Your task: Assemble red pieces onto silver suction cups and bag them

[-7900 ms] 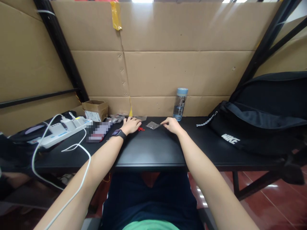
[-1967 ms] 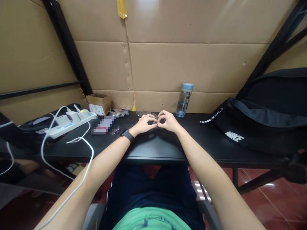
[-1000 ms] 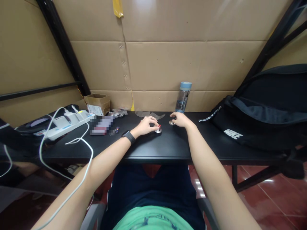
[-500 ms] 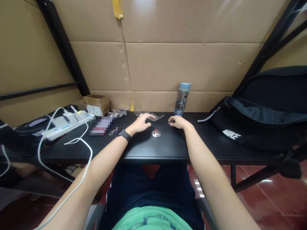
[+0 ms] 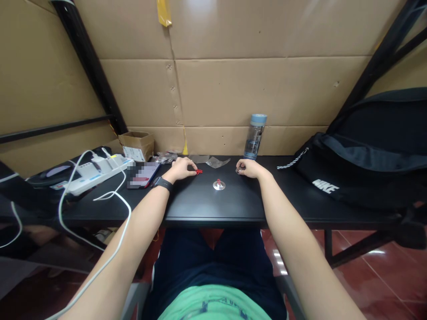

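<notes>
My left hand pinches a small red looped piece at its fingertips, just above or on the black desk. Between my two hands a clear round disc, like a suction cup, sits on the desk with a small red tip on top. My right hand is closed at the fingertips on a small shiny piece, mostly hidden by the fingers; its kind is unclear. Behind my hands lies a crumpled clear plastic bag.
A water bottle stands behind my right hand. On the right is a black backpack. A phone, a white power strip with a white cable, an open cardboard box and small plastic packets lie to the left.
My left hand has moved left, away from the plastic bag, and the red looped piece now shows at its fingertips. My right hand has stayed nearly in place.
</notes>
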The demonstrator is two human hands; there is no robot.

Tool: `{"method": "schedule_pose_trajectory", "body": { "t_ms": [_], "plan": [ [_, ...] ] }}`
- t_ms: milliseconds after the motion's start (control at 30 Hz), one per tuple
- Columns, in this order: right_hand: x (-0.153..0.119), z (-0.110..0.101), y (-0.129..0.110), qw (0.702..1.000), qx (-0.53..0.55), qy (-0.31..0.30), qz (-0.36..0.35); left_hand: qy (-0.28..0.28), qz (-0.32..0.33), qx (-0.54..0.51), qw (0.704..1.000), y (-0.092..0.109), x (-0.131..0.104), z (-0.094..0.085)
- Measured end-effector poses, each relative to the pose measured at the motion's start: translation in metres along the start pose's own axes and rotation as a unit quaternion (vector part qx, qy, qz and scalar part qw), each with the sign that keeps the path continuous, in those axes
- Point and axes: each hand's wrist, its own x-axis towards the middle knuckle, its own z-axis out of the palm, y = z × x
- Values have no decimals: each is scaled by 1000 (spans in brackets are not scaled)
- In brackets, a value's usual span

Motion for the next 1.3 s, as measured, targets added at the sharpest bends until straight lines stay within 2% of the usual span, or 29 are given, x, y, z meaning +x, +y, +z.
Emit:
{"method": "schedule_pose_trajectory", "body": {
  "t_ms": [100, 233, 533, 667, 733, 833, 900, 967, 1067, 1133, 1300],
  "plan": [
    [-1, -1, -2, 1000, -2, 11, 10, -18, 13, 63, 998, 7, 1, 5],
    [-1, -3, -3, 999, -4, 25, 21, -7, 19, 72, 997, 10, 1, 11],
    [-5, -9, -7, 997, 50, 59, 28, 49, 36, 0, 998, 17, 0, 5],
    [-9, -12, -17, 985, 156, 76, 2, 70, 75, -132, 986, 28, 0, 1],
    [-11, -13, -27, 960, 271, 68, -29, 81, 83, -207, 971, 37, 0, 1],
    [-14, -12, -46, 893, 440, 39, -87, 66, 80, -309, 945, 54, 0, 5],
    [-15, -10, -58, 854, 507, 24, -117, 58, 84, -335, 937, 65, -2, 8],
    [-15, -6, -67, 825, 548, 12, -133, 75, 99, -310, 943, 75, -4, 10],
    [-15, -2, -75, 798, 587, -5, -132, 129, 124, -238, 955, 87, -9, 10],
    [-15, 0, -78, 786, 605, -19, -125, 156, 134, -201, 958, 92, -11, 9],
    [-16, 3, -81, 766, 632, -30, -115, 181, 139, -106, 968, 98, -13, 7]
  ]
}}
